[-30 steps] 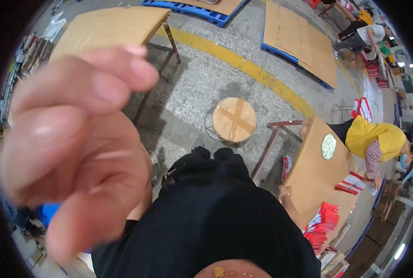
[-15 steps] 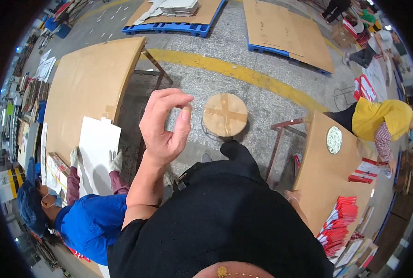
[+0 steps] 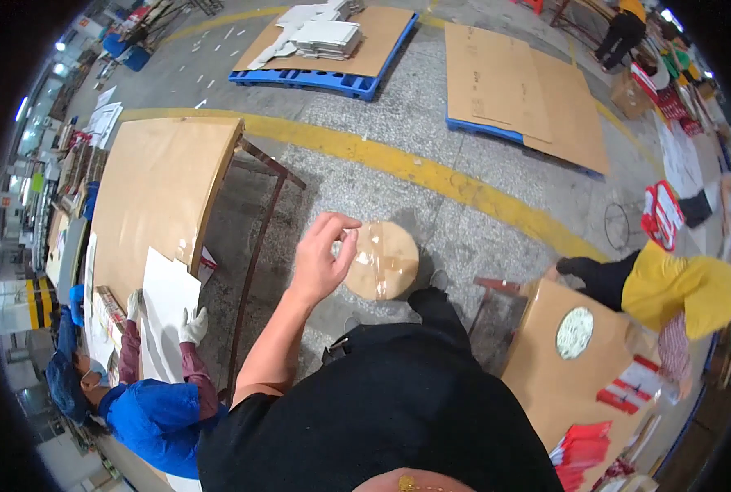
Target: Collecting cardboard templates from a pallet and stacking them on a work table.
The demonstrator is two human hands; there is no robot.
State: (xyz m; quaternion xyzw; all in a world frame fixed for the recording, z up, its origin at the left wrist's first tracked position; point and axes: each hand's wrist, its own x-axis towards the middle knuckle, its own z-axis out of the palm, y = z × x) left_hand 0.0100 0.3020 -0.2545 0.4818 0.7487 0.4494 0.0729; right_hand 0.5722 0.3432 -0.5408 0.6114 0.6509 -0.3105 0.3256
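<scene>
Head view: you look down over your black shirt [image 3: 365, 410] at the floor between the left table [image 3: 152, 180] and the right table [image 3: 529, 336].
Left hand: your left hand [image 3: 324, 258] is raised in front of you, palm turned inward.
Left fingers: loosely bent, thumb tip near the index fingertip, gripping nothing visible.
Right hand: outside the visible area; you cannot tell its finger state.
Round stool: the round stool [image 3: 398, 243], tan with crossed tape, stands on the floor ahead of your feet; your left hand overlaps its left edge in view, and you cannot tell the height between them.
Left table: a co-worker in blue [image 3: 156, 422] has gloved hands [image 3: 193, 325] at either side of a white sheet [image 3: 169, 295].
Right table: it carries a pale green oval item [image 3: 574, 333] and red-and-white packages [image 3: 583, 451]; a co-worker in yellow [image 3: 677, 287] bends beside it.
</scene>
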